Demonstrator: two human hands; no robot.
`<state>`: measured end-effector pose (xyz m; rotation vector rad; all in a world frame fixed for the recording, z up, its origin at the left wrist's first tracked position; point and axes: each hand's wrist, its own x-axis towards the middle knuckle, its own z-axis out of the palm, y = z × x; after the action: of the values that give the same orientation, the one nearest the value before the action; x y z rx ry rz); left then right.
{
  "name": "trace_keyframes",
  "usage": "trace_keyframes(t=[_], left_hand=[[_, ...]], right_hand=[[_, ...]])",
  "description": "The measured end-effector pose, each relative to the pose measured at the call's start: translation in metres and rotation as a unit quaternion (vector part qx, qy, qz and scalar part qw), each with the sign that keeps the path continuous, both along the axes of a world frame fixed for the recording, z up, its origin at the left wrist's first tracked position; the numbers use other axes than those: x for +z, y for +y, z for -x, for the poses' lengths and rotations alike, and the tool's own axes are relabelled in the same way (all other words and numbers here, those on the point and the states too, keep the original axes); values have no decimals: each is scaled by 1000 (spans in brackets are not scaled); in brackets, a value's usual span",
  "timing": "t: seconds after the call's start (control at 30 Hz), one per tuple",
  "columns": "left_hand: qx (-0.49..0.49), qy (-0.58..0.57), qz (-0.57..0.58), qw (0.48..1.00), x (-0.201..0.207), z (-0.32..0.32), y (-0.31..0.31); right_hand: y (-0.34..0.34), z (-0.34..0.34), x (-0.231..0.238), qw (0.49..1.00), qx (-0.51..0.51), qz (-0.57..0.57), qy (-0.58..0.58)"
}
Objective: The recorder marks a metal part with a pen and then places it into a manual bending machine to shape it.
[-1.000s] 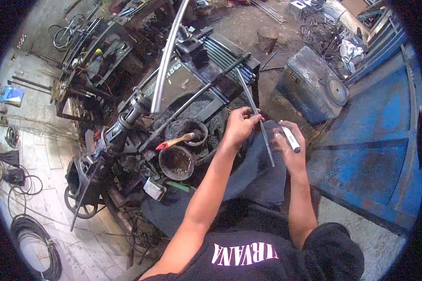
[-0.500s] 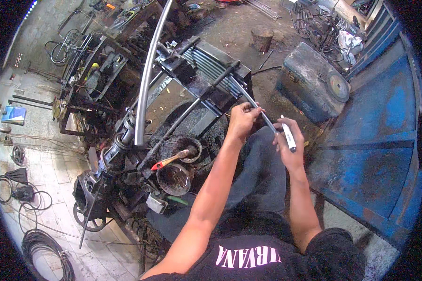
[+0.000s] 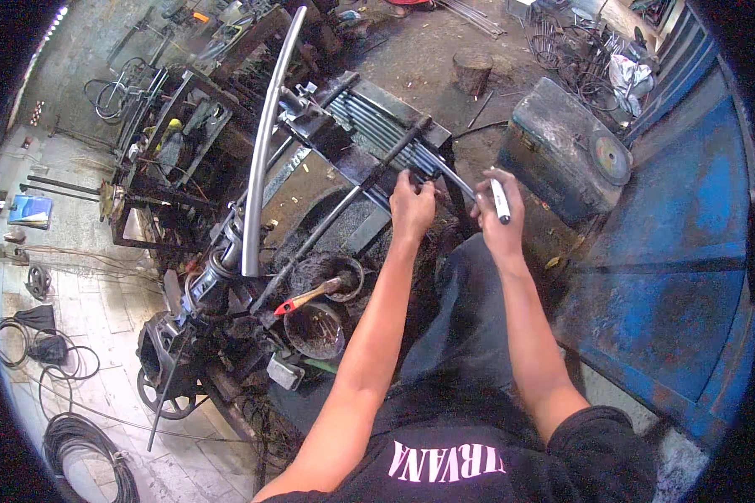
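My left hand [image 3: 413, 205] reaches forward and closes on a thin grey metal rod [image 3: 453, 178] at the near edge of a greasy bending machine [image 3: 344, 159]. Just to its right, my right hand [image 3: 499, 220] holds a white marker [image 3: 500, 201] upright, and its fingers touch the rod's near end. The rod slants from the machine's roller bars down toward my right hand. A long dark bar [image 3: 335, 218] runs diagonally across the machine, left of my left hand. My dark trousers fill the space under both forearms.
A curved grey tube [image 3: 264, 142] stands over the machine. A red-handled brush [image 3: 310, 295] rests on a dirty pot [image 3: 315, 331]. A grey metal box [image 3: 562, 155] with a disc lies to the right, beside a blue steel panel [image 3: 688, 251]. Cable coils [image 3: 84, 453] lie lower left.
Both hands have moved forward toward the machine, carrying the rod along. The rod's free length between my hands looks shorter. The marker stays in my right hand.
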<state>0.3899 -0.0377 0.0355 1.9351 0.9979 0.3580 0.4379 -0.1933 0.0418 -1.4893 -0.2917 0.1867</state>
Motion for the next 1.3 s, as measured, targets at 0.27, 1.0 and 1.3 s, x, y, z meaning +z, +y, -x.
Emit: trace_keyframes(t=[0.27, 1.0, 1.3], left_hand=[[-6, -13, 19, 1000, -19, -1, 12], [-51, -23, -10, 998, -22, 5, 17], [-72, 6, 60, 996, -25, 4, 24]], right_hand=[[50, -20, -7, 978, -86, 94, -163], [69, -34, -41, 974, -187, -127, -1], [64, -24, -62, 989, -132, -19, -58]])
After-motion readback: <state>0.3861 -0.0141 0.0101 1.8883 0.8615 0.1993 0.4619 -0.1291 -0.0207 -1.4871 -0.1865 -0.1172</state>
